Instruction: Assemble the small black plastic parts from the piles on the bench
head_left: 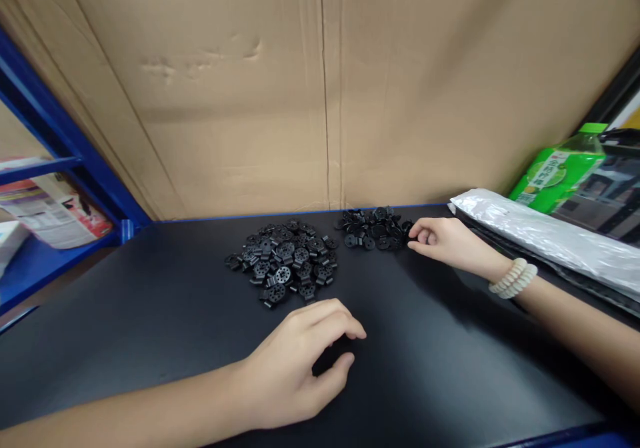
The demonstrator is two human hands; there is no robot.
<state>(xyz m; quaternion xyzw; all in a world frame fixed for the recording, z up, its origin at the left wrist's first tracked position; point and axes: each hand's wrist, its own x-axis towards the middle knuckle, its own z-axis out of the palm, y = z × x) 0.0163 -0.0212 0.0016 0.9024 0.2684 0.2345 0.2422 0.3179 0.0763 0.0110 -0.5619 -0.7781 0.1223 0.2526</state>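
My left hand [305, 361] hovers over the black tabletop [150, 328], in front of the larger pile. Its thumb and index finger are curved and apart, with nothing visible between them. The larger pile of small black plastic parts [285, 258] has round perforated discs with clip-like tabs. To its right lies a smaller pile of black disc-shaped parts [375, 228]. My right hand [435, 240] is at the right edge of this smaller pile, fingers curled and thumb and index tips close together. Whatever they pinch, if anything, is too small to make out.
A cardboard wall [240, 101] stands along the back edge. On the right are a silvery-white plastic package [550, 228] and a leaning green-labelled bottle [560, 171]. A blue metal frame [100, 175] borders the left side, with printed packaging [60, 211] on its shelf.
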